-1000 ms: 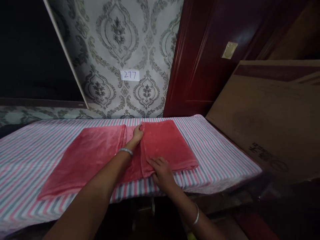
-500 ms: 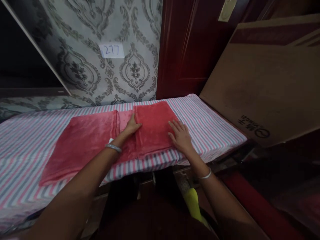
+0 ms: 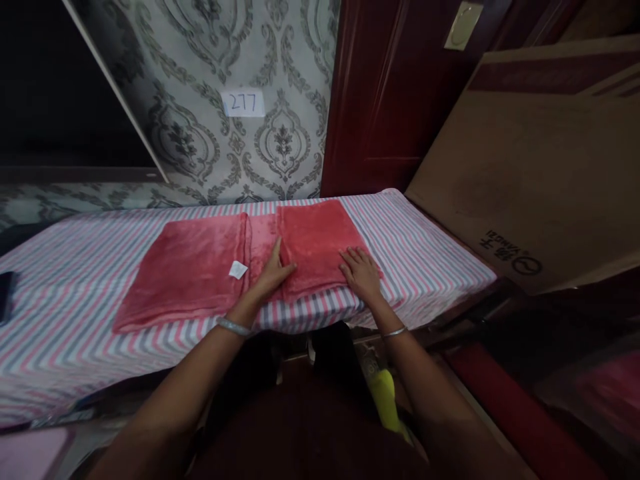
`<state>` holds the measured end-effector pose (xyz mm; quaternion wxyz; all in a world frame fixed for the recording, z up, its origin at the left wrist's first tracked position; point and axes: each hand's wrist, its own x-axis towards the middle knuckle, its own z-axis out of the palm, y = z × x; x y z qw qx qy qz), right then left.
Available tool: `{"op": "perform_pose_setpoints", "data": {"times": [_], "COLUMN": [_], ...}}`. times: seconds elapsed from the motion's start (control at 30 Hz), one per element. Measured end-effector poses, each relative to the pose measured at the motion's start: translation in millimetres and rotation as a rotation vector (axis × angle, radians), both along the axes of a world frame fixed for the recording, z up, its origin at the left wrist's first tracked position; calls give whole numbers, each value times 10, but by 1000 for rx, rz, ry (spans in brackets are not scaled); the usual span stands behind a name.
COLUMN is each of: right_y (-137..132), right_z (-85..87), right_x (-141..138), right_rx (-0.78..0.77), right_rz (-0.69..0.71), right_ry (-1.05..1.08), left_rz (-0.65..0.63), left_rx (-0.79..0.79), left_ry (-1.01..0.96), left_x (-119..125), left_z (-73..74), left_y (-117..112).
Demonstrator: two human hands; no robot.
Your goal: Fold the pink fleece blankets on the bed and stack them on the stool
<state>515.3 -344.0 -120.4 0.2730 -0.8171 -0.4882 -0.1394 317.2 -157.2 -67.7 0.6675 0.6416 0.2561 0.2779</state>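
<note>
A red plush blanket [image 3: 200, 267] lies across a striped sheet, with both ends folded inward and a lower strip showing between the two folded panels. A small white tag [image 3: 239, 269] rests on the left panel near its inner edge. My left hand [image 3: 276, 270] is on the gap, thumb and fingers spread apart, touching the inner edge of the right panel. On the right panel's outer near side, my right hand [image 3: 361, 272] lies flat with its fingers stretched out. Each wrist wears a silver bangle.
The striped sheet [image 3: 430, 260] covers a long low surface along a patterned wall. A large cardboard box [image 3: 555, 153] leans at the right beside a dark red door [image 3: 380, 87]. A dark screen [image 3: 65, 100] stands at the left, and a dark phone-like object [image 3: 6, 297] lies on the sheet.
My left hand has slid nearer along the panel's inner edge. The right hand still lies on the outer part. The white tag now shows fully, and the view has shifted left.
</note>
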Motion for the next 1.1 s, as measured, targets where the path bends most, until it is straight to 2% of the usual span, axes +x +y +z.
{"op": "perform_pose_setpoints", "data": {"times": [0.17,0.3,0.4,0.5,0.57,0.7,0.8,0.9,0.97,1.1], "right_y": [-13,-53,-148,-288,-378,-480,-480,-445,-419,-386], "right_z": [7,43,41,11,2,42,92,142,178,235], "right_x": [-2,9,7,-3,0,49,109,163,190,232], "right_rx": [102,305,472,522,491,300,200,154,124,48], "right_rz": [29,16,-58,-95,-51,88,177,217,226,263], "right_ry": [48,72,82,91,80,30,-6,-4,5,0], "left_rz": [57,92,42,-50,-106,-181,-236,-209,-165,-145], "left_rx": [184,399,506,614,681,833,1052,1252,1310,1300], "left_ry": [49,107,114,160,180,222,300,332,296,258], "left_x": [-261,-433,-505,-504,-477,-449,-481,-498,-469,-348], "left_z": [-82,-74,-42,-34,-46,-67,-46,-10,6,12], "left_y": [-165,-215,-249,-243,-209,-108,-59,-35,-13,61]}}
